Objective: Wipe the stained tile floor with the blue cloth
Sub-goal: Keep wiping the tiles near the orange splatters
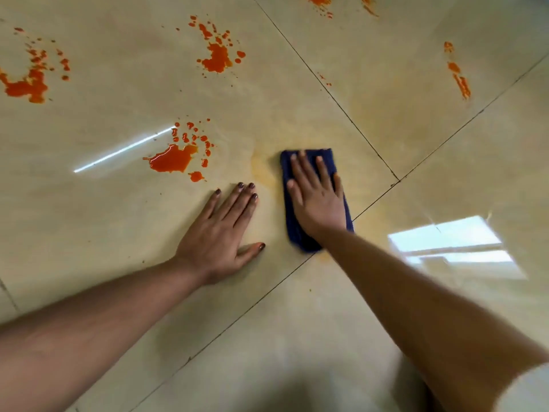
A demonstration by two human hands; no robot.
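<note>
Floor [371, 307] of glossy beige tiles fills the whole view, crossed by dark grout lines that meet at a corner just right of the cloth. Bright window glare lies on the tile at the right, and a thin streak of light on the tile at the left.

Orange-red stains come next in size. One splatter [28, 80] sits at the left edge of the view, another [218, 56] near the top middle, a wet pooled one [175, 157] just beyond the left hand, a streak [459, 75] on the upper right tile, and smaller marks at the top edge. A pale yellowish smear [261, 171] spreads on the tile between the pooled stain and the cloth.

The blue cloth [300, 236], folded into a long dark pad, lies flat on the floor close to a grout line, near the middle of the view. The right hand [319, 200] presses down on it, palm flat, fingers [304, 171] stretched out and slightly spread over its far end; it grips nothing, only bears on the fabric.

The left hand [219, 236] rests flat on the bare tile just left of the cloth, apart from it, its fingers [240, 197] straight and close together, thumb out to the side, holding nothing. Its nails are painted dark.
</note>
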